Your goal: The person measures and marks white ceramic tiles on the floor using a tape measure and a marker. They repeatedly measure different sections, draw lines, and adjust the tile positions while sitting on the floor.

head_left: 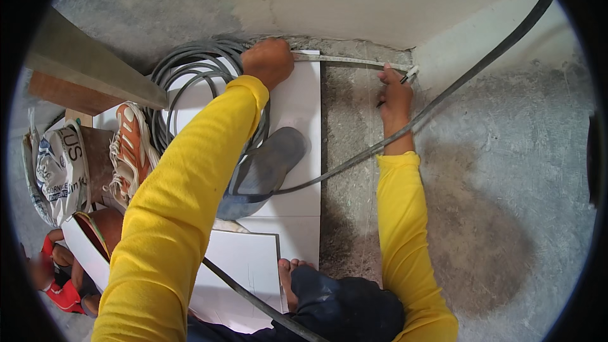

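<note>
My left hand (269, 62) is closed in a fist on one end of a pale measuring tape (354, 61), beside the edge of a white floor tile (297, 101). The tape stretches along the foot of the wall, over a strip of bare rough floor, to the corner on the right. There my right hand (397, 98) grips a black-and-white marker (410, 75) between its fingers, its fingertips against the tape's far end. Whatever my left palm encloses besides the tape is hidden.
A coil of grey cable (180, 66) lies left of my left hand; a thick black cable (468, 79) crosses over my right wrist. A grey flip-flop (278, 158), an orange shoe (128, 145) and a white sack (60, 171) sit leftward. A person in red (66, 297) crouches lower left.
</note>
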`<state>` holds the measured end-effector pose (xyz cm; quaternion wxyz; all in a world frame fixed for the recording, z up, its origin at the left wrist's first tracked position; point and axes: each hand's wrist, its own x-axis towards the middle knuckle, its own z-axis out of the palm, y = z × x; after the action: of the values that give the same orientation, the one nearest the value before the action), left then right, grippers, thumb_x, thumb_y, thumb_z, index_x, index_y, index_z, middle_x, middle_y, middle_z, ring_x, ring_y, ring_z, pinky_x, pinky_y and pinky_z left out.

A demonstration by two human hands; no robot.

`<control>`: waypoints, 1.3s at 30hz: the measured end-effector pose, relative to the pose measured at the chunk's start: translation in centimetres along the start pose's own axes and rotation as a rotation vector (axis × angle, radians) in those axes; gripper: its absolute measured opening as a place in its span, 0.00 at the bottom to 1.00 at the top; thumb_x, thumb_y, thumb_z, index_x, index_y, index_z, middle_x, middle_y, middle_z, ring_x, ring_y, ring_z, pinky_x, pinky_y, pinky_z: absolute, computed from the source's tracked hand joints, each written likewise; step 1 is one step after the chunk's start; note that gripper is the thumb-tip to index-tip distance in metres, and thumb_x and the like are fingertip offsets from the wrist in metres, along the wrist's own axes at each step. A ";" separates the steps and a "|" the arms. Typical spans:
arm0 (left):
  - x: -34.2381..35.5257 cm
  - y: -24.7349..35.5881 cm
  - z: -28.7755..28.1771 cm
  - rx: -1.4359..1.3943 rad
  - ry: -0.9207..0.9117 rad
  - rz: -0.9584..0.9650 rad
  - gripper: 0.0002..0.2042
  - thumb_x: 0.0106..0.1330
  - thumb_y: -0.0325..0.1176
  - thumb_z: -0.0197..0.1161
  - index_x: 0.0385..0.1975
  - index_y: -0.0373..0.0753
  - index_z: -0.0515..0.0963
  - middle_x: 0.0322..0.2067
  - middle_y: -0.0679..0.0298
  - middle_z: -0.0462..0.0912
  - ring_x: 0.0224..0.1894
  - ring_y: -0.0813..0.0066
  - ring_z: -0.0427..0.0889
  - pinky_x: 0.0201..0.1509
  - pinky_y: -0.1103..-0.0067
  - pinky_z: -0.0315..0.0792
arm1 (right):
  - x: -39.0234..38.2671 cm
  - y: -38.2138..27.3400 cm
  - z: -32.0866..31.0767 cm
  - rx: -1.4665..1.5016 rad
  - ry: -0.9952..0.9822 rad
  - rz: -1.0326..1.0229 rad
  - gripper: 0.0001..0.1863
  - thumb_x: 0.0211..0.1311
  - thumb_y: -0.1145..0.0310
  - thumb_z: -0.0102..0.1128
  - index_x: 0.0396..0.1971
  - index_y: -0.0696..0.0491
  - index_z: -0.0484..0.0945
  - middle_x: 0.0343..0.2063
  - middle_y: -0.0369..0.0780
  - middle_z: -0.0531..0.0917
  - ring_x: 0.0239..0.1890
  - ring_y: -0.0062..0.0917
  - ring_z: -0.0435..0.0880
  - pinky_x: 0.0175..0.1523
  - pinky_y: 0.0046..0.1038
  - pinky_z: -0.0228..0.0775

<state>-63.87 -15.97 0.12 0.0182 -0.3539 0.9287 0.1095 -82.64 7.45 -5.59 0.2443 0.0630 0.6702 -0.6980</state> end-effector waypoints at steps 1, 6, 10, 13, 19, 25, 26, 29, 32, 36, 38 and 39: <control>-0.1 0.0 -0.1 -0.016 -0.006 0.007 0.19 0.73 0.50 0.65 0.42 0.38 0.89 0.46 0.50 0.90 0.51 0.48 0.90 0.54 0.61 0.83 | -0.1 0.1 0.0 -0.019 -0.008 -0.013 0.15 0.68 0.58 0.74 0.43 0.54 0.87 0.31 0.33 0.88 0.21 0.12 0.70 0.24 0.20 0.59; 0.0 -0.5 0.0 -0.039 -0.020 -0.022 0.19 0.73 0.48 0.64 0.41 0.37 0.89 0.46 0.48 0.90 0.50 0.46 0.90 0.55 0.62 0.82 | -1.4 0.3 0.2 -0.145 -0.028 -0.051 0.13 0.68 0.58 0.73 0.39 0.53 0.88 0.29 0.33 0.88 0.20 0.13 0.70 0.22 0.20 0.57; 0.4 -0.8 -0.6 -0.037 -0.112 0.052 0.19 0.74 0.48 0.63 0.41 0.37 0.89 0.44 0.45 0.90 0.50 0.45 0.90 0.55 0.61 0.82 | -2.3 0.2 -1.2 -0.183 0.000 -0.050 0.12 0.69 0.58 0.72 0.36 0.53 0.88 0.27 0.33 0.87 0.17 0.13 0.67 0.21 0.21 0.55; 0.3 -0.4 -1.0 -0.078 -0.121 0.014 0.19 0.74 0.47 0.62 0.41 0.37 0.89 0.43 0.43 0.90 0.50 0.45 0.90 0.56 0.60 0.82 | -1.9 0.0 -1.6 -0.184 0.006 -0.065 0.13 0.70 0.57 0.71 0.37 0.52 0.87 0.29 0.33 0.88 0.18 0.13 0.67 0.22 0.21 0.55; 0.2 -0.1 -1.4 -0.095 -0.130 -0.041 0.19 0.74 0.48 0.63 0.43 0.38 0.90 0.46 0.48 0.90 0.52 0.46 0.89 0.59 0.61 0.81 | -1.2 0.0 -1.2 -0.169 0.001 -0.077 0.16 0.71 0.54 0.70 0.41 0.52 0.87 0.32 0.34 0.88 0.20 0.13 0.69 0.25 0.22 0.59; 0.8 -0.2 -1.5 -0.065 -0.202 -0.090 0.17 0.74 0.47 0.59 0.45 0.41 0.89 0.47 0.47 0.89 0.54 0.45 0.87 0.61 0.58 0.78 | -0.7 0.1 -0.6 -0.124 0.008 -0.085 0.16 0.71 0.55 0.70 0.45 0.54 0.85 0.32 0.36 0.87 0.18 0.13 0.68 0.23 0.21 0.59; 0.7 -0.2 -1.3 -0.066 -0.179 -0.086 0.17 0.74 0.47 0.59 0.45 0.41 0.89 0.47 0.47 0.89 0.54 0.45 0.87 0.61 0.58 0.78 | -0.6 0.1 -0.6 -0.117 0.012 -0.081 0.17 0.71 0.55 0.70 0.45 0.54 0.85 0.32 0.36 0.87 0.18 0.13 0.68 0.23 0.21 0.59; 0.5 -0.4 -1.0 -0.064 -0.143 -0.084 0.18 0.75 0.47 0.59 0.44 0.41 0.89 0.46 0.47 0.90 0.54 0.45 0.87 0.62 0.59 0.78 | -0.7 0.0 -0.4 -0.103 0.015 -0.080 0.17 0.71 0.55 0.71 0.45 0.54 0.85 0.33 0.36 0.87 0.17 0.13 0.68 0.23 0.21 0.59; 0.8 0.3 -1.4 -0.065 -0.188 -0.084 0.19 0.75 0.48 0.60 0.46 0.40 0.89 0.49 0.48 0.89 0.55 0.46 0.87 0.62 0.60 0.78 | -0.4 0.4 -0.6 -0.094 0.039 -0.097 0.16 0.71 0.55 0.71 0.45 0.53 0.85 0.33 0.36 0.87 0.18 0.13 0.68 0.23 0.20 0.59; 0.7 0.1 -1.8 -0.070 -0.232 -0.085 0.20 0.76 0.49 0.62 0.49 0.38 0.88 0.53 0.49 0.89 0.57 0.48 0.88 0.61 0.62 0.80 | -0.6 0.7 -0.1 -0.114 0.048 -0.088 0.13 0.71 0.59 0.71 0.43 0.53 0.88 0.30 0.33 0.88 0.19 0.12 0.70 0.21 0.20 0.57; 0.7 0.2 -1.8 -0.064 -0.218 -0.082 0.20 0.76 0.49 0.62 0.49 0.38 0.89 0.53 0.49 0.89 0.57 0.48 0.88 0.61 0.62 0.80 | -0.6 0.7 -0.4 -0.123 0.031 -0.096 0.12 0.70 0.60 0.71 0.43 0.53 0.88 0.30 0.33 0.88 0.19 0.12 0.70 0.21 0.20 0.56; 0.7 0.3 -1.7 -0.057 -0.212 -0.079 0.20 0.76 0.49 0.62 0.49 0.38 0.89 0.53 0.50 0.89 0.57 0.48 0.88 0.61 0.62 0.80 | -0.7 0.7 -0.5 -0.129 0.023 -0.100 0.11 0.70 0.61 0.71 0.42 0.53 0.88 0.29 0.34 0.88 0.19 0.11 0.70 0.20 0.20 0.55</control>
<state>-64.56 -16.55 1.77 0.1105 -0.3772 0.9033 0.1718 -81.89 8.15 -5.98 0.2049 0.0217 0.7188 -0.6640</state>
